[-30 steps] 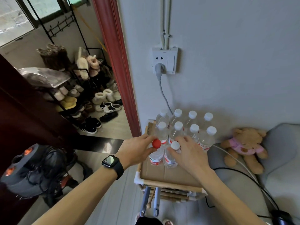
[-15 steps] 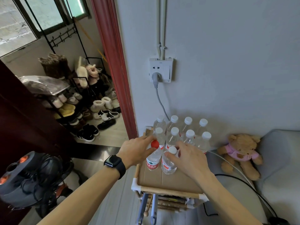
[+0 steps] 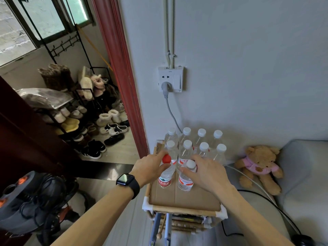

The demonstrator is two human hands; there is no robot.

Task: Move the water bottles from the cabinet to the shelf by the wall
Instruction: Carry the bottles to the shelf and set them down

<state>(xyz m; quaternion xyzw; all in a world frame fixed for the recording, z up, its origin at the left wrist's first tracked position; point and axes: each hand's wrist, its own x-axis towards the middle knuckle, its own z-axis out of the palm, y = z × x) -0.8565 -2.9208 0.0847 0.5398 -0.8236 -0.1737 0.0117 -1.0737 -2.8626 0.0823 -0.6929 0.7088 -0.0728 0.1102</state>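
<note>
Red-capped bottle (image 3: 166, 172) stands on the cardboard-topped shelf (image 3: 184, 208), the left grip (image 3: 149, 168) curled round its neck. Just beside it, the right grip (image 3: 206, 172) is clamped on a white-capped bottle (image 3: 186, 181). Both bottles appear set down, so release looks like the step in hand: fingers should open and draw back toward the person. Directly beyond both grips, two packed rows of bottles (image 3: 186, 148) could topple at a knuckle's brush. Further beyond, a grey cable (image 3: 170, 110) hangs from the wall socket (image 3: 170, 78); a teddy bear (image 3: 259, 166) sits to the right grip's right.

Clear plastic bottles (image 3: 184, 176), matt cardboard shelf top (image 3: 184, 197).
</note>
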